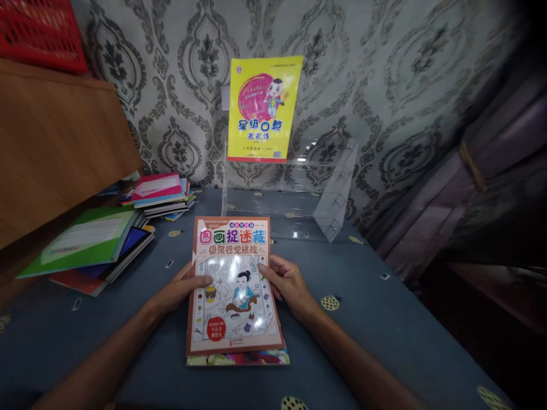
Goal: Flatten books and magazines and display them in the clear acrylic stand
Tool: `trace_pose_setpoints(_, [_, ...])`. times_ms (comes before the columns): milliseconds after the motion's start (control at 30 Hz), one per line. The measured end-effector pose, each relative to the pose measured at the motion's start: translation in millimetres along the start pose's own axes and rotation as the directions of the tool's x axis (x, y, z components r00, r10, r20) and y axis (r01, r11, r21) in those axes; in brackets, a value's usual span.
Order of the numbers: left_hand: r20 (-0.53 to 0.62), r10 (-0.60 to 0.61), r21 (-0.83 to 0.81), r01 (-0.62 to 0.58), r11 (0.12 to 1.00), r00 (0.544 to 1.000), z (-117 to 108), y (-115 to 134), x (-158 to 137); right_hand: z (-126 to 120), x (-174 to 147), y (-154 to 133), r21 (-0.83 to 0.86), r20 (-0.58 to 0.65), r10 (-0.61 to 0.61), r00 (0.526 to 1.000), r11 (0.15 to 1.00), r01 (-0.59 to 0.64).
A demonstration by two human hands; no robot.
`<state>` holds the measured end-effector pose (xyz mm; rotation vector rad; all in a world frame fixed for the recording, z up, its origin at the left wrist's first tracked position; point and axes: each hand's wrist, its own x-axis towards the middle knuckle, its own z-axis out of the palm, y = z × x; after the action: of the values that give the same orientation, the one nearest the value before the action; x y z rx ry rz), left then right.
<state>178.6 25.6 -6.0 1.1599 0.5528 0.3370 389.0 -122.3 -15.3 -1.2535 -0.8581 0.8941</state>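
A brown-bordered picture book [235, 296] with colourful Chinese lettering and a seated cartoon figure is held between my two hands. My left hand [186, 285] grips its left edge, thumb on the cover. On the right edge, my right hand [288, 282] has its thumb on the cover too, with fingers behind. Beneath it, another book with a colourful cover [239, 359] sticks out at the bottom. Beyond stands a clear tiered acrylic rack [335, 196], with a yellow workbook [262, 108] upright on its top left tier.
Two stacks of books lie at the left, one topped by a pink book [158, 188], the other by a green book [85, 239]. A wooden cabinet [64, 142] carries a red basket [43, 34]. Curtains [453, 176] hang beside the patterned blue tabletop [363, 307].
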Motion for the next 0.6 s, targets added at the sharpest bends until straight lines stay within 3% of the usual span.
trace_pose_setpoints(600, [-0.048,-0.065,-0.001,0.065,0.998,0.997,4.0,1.2,5.9,-5.0,2.8,3.7,0.017,0.03,-0.016,0.999,1.0,0.015])
